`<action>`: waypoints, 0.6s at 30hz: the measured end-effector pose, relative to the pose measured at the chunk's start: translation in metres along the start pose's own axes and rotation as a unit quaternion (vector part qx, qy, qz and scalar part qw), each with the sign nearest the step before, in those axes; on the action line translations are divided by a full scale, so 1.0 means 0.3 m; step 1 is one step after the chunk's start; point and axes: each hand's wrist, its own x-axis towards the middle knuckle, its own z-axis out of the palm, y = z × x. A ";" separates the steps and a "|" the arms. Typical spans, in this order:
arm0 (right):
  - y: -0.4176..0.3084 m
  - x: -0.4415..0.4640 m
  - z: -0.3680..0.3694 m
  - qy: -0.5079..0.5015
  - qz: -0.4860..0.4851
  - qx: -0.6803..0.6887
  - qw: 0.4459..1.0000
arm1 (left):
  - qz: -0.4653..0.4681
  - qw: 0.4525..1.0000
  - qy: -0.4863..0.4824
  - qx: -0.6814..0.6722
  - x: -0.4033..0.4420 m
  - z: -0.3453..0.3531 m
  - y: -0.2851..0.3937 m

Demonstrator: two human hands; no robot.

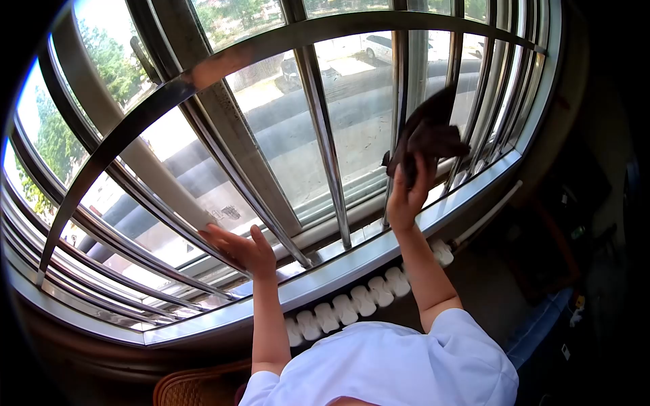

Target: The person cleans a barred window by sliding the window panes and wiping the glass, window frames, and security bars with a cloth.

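Note:
My right hand is raised in front of the window, its fingers closed around a dark cloth. The cloth is bunched at the fingers, and one flap sticks up beside the metal bars. Lower and to the left, my left hand has its fingers stretched out, with the thumb apart and nothing held. It is close to the lower part of a bar; whether it touches the bar, I cannot tell. Behind the bars is the window glass.
A curved metal crossbar runs across the upright bars. Below them lies the pale sill, with a white radiator under it. At bottom left stands a woven chair back. Blue fabric lies at lower right.

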 end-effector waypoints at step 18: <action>0.166 0.034 0.370 -0.015 0.137 0.127 0.982 | 0.031 0.998 -0.033 0.039 -0.010 -0.006 -0.012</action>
